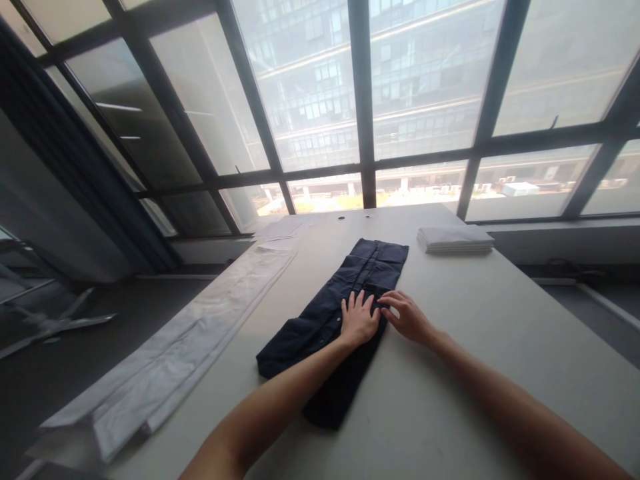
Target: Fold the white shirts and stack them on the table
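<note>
A dark navy buttoned garment (320, 327), apparently a shirt, lies folded into a long strip on the table. Small pale buttons show on its front, and a narrower part slants toward the near edge. My left hand (359, 320) rests flat on its middle with the fingers spread. At the garment's right edge is my right hand (407, 317), its fingers lightly bent and a gap between thumb and forefinger. Those fingertips touch or almost touch the cloth beside my left hand. My left forearm covers part of the garment's lower end.
Long white cloth pieces (200, 327) lie along the left side of the white table (450, 373), hanging over its near left edge. A folded white stack (455, 240) sits at the far right. Beyond are large windows (315, 87), with a dark curtain (65, 147) to the left.
</note>
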The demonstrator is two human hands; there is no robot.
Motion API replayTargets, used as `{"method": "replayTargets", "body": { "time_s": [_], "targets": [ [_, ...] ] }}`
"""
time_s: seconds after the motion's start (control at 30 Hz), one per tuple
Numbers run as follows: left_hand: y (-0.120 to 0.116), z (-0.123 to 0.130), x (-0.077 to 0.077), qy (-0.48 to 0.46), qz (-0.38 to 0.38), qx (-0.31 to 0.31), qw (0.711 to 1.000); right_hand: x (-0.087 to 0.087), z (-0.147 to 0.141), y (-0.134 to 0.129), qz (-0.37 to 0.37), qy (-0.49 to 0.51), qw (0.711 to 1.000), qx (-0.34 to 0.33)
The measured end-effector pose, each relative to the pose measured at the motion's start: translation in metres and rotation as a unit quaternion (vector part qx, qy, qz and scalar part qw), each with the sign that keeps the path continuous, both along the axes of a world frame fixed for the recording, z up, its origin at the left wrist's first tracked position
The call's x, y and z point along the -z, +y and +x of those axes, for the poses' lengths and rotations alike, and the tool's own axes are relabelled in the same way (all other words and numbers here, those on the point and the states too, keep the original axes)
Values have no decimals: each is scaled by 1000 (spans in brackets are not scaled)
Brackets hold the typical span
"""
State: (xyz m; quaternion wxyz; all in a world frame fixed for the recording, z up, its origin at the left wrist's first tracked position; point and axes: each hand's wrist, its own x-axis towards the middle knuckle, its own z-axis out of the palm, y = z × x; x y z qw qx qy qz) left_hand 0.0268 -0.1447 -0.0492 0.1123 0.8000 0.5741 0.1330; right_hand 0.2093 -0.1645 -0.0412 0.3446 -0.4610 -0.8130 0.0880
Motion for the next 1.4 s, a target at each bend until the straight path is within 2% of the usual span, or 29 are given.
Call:
{"method": "replayTargets", "body": {
  "time_s": [0.07, 0.13, 0.2, 0.27, 0.33, 0.43, 0.53, 0.67, 0.8, 0.9, 1.0, 1.07, 1.2, 1.4],
  "targets": [
    [7, 3, -6, -7, -50, 6, 999, 4, 0, 0, -10, -29, 999, -20],
    [15, -8, -18, -15, -92, 36, 995, 7, 2, 0, -21, -54, 998, -12],
    [24, -31, -34, -42, -85, 80, 992, 9, 3, 2, -29, -70, 997, 1],
    [34, -61, -47, -93, -34, 150, 984, 9, 3, 3, -32, -77, 997, 8],
    [46, -93, -53, -99, -13, 192, 976, 8, 2, 3, -33, -80, 996, 10],
    [61, -131, -46, -41, -10, 149, 988, 6, 0, 4, -37, -81, 996, 15],
    [66, -148, -28, 22, -6, 115, 993, 5, 0, 4, -45, -81, 995, 21],
    [57, -140, -14, 70, 2, 54, 996, 4, 4, 8, -62, -74, 995, 24],
    [30, -125, -3, 87, -22, -9, 996, 5, 11, 15, -76, -58, 995, 31],
    [8, -119, 6, 97, -48, -26, 994, 6, 13, 16, -74, -47, 996, 23],
    [-1, -111, 3, 101, -30, -29, 994, 6, 13, 15, -50, -39, 998, 23],
    [5, -102, -6, 89, 10, -13, 996, 7, 12, 14, -28, -32, 999, 26],
    [31, -78, -21, 65, 55, 45, 995, 11, 11, 13, -7, -25, 1000, -5],
    [62, -70, -8, 110, 41, 24, 993, 12, 16, 13, -27, -33, 999, -24]
  ]
}}
